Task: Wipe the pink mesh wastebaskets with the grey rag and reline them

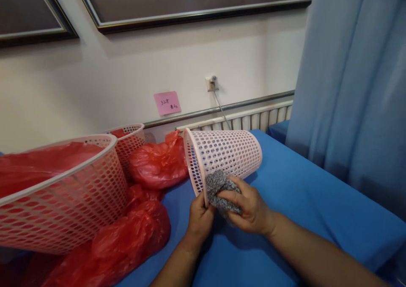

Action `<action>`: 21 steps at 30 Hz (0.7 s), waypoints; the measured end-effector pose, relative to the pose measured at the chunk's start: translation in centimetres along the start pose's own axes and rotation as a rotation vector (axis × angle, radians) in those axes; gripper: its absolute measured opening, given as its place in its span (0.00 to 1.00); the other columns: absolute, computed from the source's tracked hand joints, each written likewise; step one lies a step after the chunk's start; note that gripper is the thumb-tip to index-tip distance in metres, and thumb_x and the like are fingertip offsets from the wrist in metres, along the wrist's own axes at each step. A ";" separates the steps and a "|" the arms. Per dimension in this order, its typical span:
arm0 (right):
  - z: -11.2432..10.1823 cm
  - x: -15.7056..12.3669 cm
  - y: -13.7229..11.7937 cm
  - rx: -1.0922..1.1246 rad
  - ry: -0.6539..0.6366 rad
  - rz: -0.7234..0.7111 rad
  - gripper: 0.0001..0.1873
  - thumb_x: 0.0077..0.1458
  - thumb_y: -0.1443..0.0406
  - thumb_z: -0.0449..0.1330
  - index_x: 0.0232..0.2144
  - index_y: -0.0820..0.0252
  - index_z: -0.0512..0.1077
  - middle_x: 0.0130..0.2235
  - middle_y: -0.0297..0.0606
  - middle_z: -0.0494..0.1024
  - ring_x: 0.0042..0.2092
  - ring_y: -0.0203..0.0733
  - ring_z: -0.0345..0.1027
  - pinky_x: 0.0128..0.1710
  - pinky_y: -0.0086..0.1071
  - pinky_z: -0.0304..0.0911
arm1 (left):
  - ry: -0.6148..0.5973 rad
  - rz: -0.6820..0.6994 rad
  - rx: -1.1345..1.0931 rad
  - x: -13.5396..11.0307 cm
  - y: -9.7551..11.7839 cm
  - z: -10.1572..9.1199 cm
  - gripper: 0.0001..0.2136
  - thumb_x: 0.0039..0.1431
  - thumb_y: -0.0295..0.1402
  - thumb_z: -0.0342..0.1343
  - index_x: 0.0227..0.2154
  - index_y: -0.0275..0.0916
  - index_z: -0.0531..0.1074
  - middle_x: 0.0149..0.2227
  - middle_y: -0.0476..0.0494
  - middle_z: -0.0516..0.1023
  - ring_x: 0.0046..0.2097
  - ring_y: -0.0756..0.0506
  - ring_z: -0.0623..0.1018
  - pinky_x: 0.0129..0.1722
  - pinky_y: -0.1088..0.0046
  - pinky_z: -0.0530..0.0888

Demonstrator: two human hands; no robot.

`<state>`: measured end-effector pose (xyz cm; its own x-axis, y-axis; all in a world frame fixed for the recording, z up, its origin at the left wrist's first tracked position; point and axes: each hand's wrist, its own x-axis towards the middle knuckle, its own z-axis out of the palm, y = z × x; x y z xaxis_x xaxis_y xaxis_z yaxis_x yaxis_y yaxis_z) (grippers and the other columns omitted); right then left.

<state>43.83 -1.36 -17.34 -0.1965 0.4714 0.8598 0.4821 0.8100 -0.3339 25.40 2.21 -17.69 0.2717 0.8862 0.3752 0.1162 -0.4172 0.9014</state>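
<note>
A pink perforated plastic wastebasket (pixel 233 149) lies tilted on its side over the blue-covered table (pixel 294 198), its open mouth toward the left. My left hand (pixel 200 217) is closed round the lower part of its rim. In my right hand (pixel 250 204) is a bunched grey speckled cloth (pixel 218 187), pressed against the outside of the basket just behind the rim. The fingertips of my left hand are partly hidden by the rim and the cloth.
To the left stand a large pink basket (pixel 116 170) lined with red plastic and a smaller one (pixel 139 130) behind it. Red plastic bags (pixel 158 162) lie beside them. A radiator (pixel 253 120) and plugged socket (pixel 212 84) are at the wall; a blue curtain (pixel 349 79) hangs right.
</note>
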 end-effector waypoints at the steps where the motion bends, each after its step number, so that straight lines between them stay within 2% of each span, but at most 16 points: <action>1: 0.0 -0.1 0.9 -0.049 0.057 0.068 0.28 0.51 0.70 0.60 0.56 0.53 0.72 0.60 0.46 0.66 0.58 0.50 0.69 0.57 0.42 0.69 | 0.019 -0.005 -0.018 0.0 -0.1 0.0 0.19 0.59 0.45 0.62 0.45 0.35 0.80 0.44 0.39 0.85 0.46 0.38 0.82 0.51 0.62 0.78; 3: -0.5 -0.3 3.6 -0.132 0.266 0.316 0.26 0.52 0.67 0.60 0.54 0.53 0.73 0.57 0.45 0.71 0.57 0.51 0.70 0.59 0.45 0.67 | 0.029 -0.024 -0.036 0.0 -0.4 0.0 0.19 0.62 0.44 0.60 0.48 0.35 0.80 0.47 0.38 0.84 0.51 0.38 0.82 0.56 0.60 0.76; 6: -2.2 -0.3 8.5 -0.121 0.585 0.802 0.25 0.50 0.60 0.61 0.52 0.59 0.75 0.51 0.47 0.76 0.54 0.55 0.72 0.60 0.52 0.65 | -0.013 -0.013 -0.001 -0.1 -1.2 0.0 0.18 0.63 0.41 0.59 0.51 0.36 0.79 0.51 0.37 0.83 0.54 0.37 0.80 0.59 0.57 0.74; 8: -3.0 -0.2 10.7 -0.036 0.656 1.016 0.30 0.48 0.57 0.63 0.53 0.62 0.74 0.50 0.48 0.78 0.52 0.56 0.74 0.58 0.54 0.66 | -0.059 0.012 0.052 -0.1 -1.6 0.1 0.17 0.64 0.39 0.57 0.51 0.36 0.79 0.52 0.37 0.83 0.55 0.37 0.80 0.60 0.56 0.73; 9: -3.2 -0.1 11.1 -0.013 0.658 1.051 0.31 0.47 0.56 0.63 0.54 0.63 0.74 0.50 0.49 0.78 0.51 0.56 0.74 0.57 0.55 0.66 | -0.078 0.022 0.079 0.0 -1.8 0.1 0.17 0.63 0.38 0.57 0.51 0.36 0.79 0.52 0.37 0.82 0.55 0.37 0.80 0.60 0.56 0.73; 10: -3.0 -0.1 10.9 -0.013 0.638 1.028 0.32 0.48 0.56 0.63 0.54 0.63 0.73 0.50 0.49 0.78 0.51 0.56 0.73 0.58 0.55 0.66 | -0.093 0.027 0.103 0.0 -1.9 0.1 0.17 0.63 0.36 0.57 0.51 0.37 0.79 0.53 0.38 0.82 0.55 0.37 0.80 0.61 0.56 0.72; 12: -2.1 -0.2 8.7 -0.058 0.541 0.845 0.29 0.51 0.57 0.63 0.55 0.60 0.73 0.53 0.49 0.76 0.56 0.56 0.71 0.61 0.56 0.63 | -0.105 0.028 0.129 0.2 -2.1 0.2 0.16 0.62 0.34 0.57 0.51 0.37 0.79 0.53 0.38 0.82 0.56 0.37 0.79 0.61 0.55 0.71; 14: -0.6 -0.4 5.0 -0.067 0.362 0.550 0.26 0.53 0.61 0.62 0.56 0.54 0.73 0.57 0.47 0.72 0.60 0.55 0.67 0.62 0.53 0.62 | -0.112 0.019 0.126 0.3 -2.2 0.1 0.16 0.61 0.33 0.57 0.50 0.37 0.79 0.52 0.39 0.82 0.56 0.37 0.79 0.62 0.55 0.71; 16: 0.6 -0.6 1.4 0.032 0.156 0.261 0.28 0.54 0.65 0.62 0.59 0.50 0.70 0.61 0.45 0.68 0.59 0.51 0.68 0.59 0.46 0.67 | -0.131 -0.002 0.097 0.3 -2.3 0.1 0.16 0.60 0.32 0.58 0.50 0.37 0.80 0.50 0.39 0.84 0.55 0.37 0.79 0.61 0.55 0.72; 17: 1.0 -0.7 0.0 0.083 0.084 0.161 0.30 0.54 0.66 0.62 0.60 0.49 0.69 0.61 0.45 0.66 0.58 0.50 0.69 0.57 0.44 0.69 | -0.147 -0.017 0.082 0.3 -2.3 0.1 0.16 0.59 0.32 0.58 0.49 0.37 0.80 0.49 0.39 0.84 0.53 0.37 0.80 0.59 0.56 0.74; 19: 1.4 -0.7 -0.9 0.115 0.043 0.090 0.32 0.54 0.69 0.61 0.61 0.50 0.68 0.62 0.45 0.65 0.57 0.49 0.70 0.56 0.42 0.71 | -0.166 -0.036 0.066 0.4 -2.4 0.0 0.17 0.58 0.30 0.58 0.49 0.37 0.80 0.48 0.40 0.84 0.52 0.37 0.81 0.57 0.57 0.76; 21: 1.0 -0.5 0.6 0.028 0.142 0.208 0.29 0.53 0.68 0.61 0.58 0.51 0.71 0.61 0.45 0.66 0.58 0.51 0.69 0.57 0.44 0.70 | -0.154 -0.025 0.092 0.5 -2.7 -0.1 0.18 0.57 0.28 0.55 0.49 0.37 0.80 0.50 0.41 0.83 0.54 0.37 0.80 0.59 0.56 0.74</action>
<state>43.37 -0.78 -18.36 0.0270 0.5767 0.8165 0.4753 0.7112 -0.5180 25.10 3.77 -19.92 0.4096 0.8584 0.3089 0.2097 -0.4181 0.8839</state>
